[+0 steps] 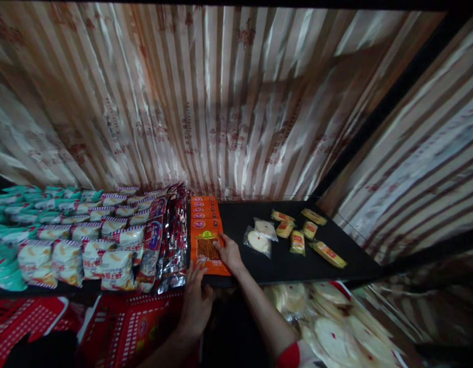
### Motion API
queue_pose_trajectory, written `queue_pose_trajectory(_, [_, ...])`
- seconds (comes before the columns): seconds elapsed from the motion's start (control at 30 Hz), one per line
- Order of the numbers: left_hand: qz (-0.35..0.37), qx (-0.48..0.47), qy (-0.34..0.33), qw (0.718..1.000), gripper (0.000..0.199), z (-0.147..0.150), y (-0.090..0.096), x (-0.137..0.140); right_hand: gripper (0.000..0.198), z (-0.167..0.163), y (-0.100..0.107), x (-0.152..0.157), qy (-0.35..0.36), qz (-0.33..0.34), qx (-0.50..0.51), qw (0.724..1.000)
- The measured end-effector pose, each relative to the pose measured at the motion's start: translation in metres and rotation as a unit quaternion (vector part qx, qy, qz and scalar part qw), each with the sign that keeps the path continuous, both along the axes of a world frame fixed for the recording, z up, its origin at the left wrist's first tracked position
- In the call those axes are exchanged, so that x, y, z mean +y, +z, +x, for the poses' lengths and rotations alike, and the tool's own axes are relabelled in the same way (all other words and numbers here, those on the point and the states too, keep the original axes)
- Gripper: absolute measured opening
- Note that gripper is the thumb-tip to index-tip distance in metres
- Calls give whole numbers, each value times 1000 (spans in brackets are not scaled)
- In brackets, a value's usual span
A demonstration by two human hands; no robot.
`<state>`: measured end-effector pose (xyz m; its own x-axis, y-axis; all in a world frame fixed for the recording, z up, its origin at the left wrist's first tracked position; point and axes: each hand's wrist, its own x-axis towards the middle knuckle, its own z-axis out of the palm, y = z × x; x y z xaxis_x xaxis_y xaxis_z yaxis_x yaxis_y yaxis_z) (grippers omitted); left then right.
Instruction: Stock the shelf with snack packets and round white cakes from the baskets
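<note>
A row of overlapping orange snack packets (206, 210) lies on the black shelf, the nearest one showing brown strips through its window. My right hand (229, 254) grips the right edge of that nearest packet, thumb on its front and the other fingers by the side. At its lower edge my left hand (198, 296) has its fingers stretched out, the tips touching the packet's bottom. Close to the left of these packets stands a tight row of dark red and silver packets (175, 230).
White snack bags (117, 268) and teal bags (6, 260) fill the shelf's left. To the right lie clear-wrapped round white items (259, 242) and several yellow packs (297, 241). Below are red baskets (117, 322) and more wrapped round items (332, 337). A striped curtain (228, 102) hangs behind.
</note>
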<state>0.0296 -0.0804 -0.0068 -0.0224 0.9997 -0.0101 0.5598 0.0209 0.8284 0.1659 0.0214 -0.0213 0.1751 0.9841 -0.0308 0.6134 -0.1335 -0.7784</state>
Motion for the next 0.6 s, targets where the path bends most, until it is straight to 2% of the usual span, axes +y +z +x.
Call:
queue_pose_trajectory(0.13, [33, 44, -29, 998, 49, 6, 11, -7, 49, 4, 3, 2, 0, -14, -2, 1000])
queue_pose_trajectory(0.27, [27, 62, -55, 996, 49, 19, 28, 1, 48, 6, 3, 1, 15, -2, 2, 1000])
queue_pose_trajectory(0.43, [4, 102, -57, 993, 46, 37, 46, 41, 47, 6, 4, 3, 21, 3, 10, 1000])
queue_pose_trajectory(0.6, [-16, 183, -54, 982, 46, 45, 50, 84, 46, 4, 4, 5, 29, 24, 1, 999])
